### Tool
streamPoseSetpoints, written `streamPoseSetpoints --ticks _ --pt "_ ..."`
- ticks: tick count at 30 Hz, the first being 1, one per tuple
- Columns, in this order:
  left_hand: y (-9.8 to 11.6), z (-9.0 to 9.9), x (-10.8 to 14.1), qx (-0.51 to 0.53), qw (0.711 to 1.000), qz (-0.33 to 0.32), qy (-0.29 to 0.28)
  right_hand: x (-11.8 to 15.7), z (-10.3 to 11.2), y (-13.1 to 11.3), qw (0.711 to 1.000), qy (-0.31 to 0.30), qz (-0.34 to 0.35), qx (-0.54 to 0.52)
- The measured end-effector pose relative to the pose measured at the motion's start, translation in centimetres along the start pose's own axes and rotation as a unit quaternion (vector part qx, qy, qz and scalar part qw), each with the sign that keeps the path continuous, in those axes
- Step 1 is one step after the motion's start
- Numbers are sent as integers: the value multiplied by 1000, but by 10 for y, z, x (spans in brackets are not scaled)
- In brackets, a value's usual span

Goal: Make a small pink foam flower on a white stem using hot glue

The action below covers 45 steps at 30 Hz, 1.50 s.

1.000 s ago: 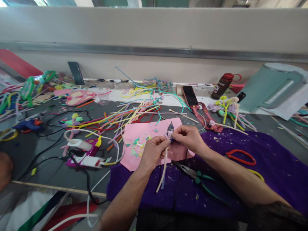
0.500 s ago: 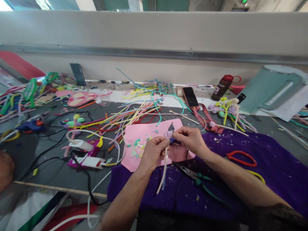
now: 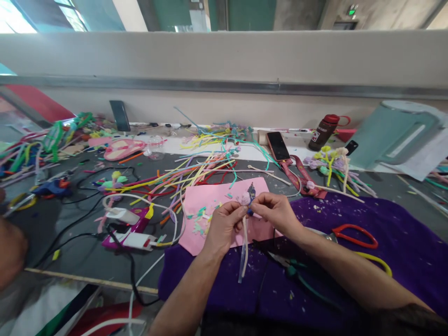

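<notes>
My left hand (image 3: 229, 221) is closed in a pinch on a pale lilac pipe-cleaner flower (image 3: 244, 198), whose whitish stem (image 3: 245, 252) hangs below the fingers. Beside the stem hangs a translucent strip (image 3: 241, 263). Close by on the right, my right hand (image 3: 275, 210) is closed, thumb and fingertips together near the flower; what they pinch is too small to make out. Behind the fingers shows a dark pointed thing (image 3: 251, 189) with a blue part, mostly hidden. Pink paper (image 3: 206, 193) with cut scraps lies under the hands, partly over purple cloth (image 3: 189, 275).
Pliers (image 3: 292, 268) lie partly under my right forearm, near red-handled scissors or cutters (image 3: 357, 235). Loose pipe cleaners (image 3: 196, 170), a phone (image 3: 278, 147), a bottle (image 3: 324, 132) and a kettle (image 3: 395, 135) stand or lie farther back. Cables surround a magenta power strip (image 3: 135, 221) at left. Another person's hand (image 3: 12, 252) shows at the left edge.
The view has tilted up slightly. The flower has turned in my left hand, and its stem has swung from leaning left to nearly upright. My right fingertips have shifted slightly down the flower's side.
</notes>
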<state>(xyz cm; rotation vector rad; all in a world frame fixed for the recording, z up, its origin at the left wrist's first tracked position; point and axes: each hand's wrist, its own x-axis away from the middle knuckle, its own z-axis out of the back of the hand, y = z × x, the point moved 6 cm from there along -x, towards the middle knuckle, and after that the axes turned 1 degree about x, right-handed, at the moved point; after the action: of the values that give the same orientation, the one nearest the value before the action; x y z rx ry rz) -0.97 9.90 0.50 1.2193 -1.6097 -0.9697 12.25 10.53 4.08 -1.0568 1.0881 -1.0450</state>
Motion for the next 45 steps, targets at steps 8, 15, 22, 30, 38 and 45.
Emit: streamPoseSetpoints --ticks 8,15,22,30,38,45 --pt "0 2 0 -18 1000 -21 3 0 -3 5 1000 -5 -3 -11" --pt "2 1 1 -40 999 -32 6 0 -3 5 1000 4 -10 -22" --pt "1 1 1 -49 998 -24 3 0 -3 3 1000 12 -7 -23" --pt "-1 0 0 -49 999 -22 -2 -1 -2 2 999 17 -19 -21" --pt "-1 0 1 -52 999 -15 -4 -1 -2 3 1000 17 -16 -13" --pt "-5 4 -2 71 996 51 19 1 -4 1 999 -9 -40 -34"
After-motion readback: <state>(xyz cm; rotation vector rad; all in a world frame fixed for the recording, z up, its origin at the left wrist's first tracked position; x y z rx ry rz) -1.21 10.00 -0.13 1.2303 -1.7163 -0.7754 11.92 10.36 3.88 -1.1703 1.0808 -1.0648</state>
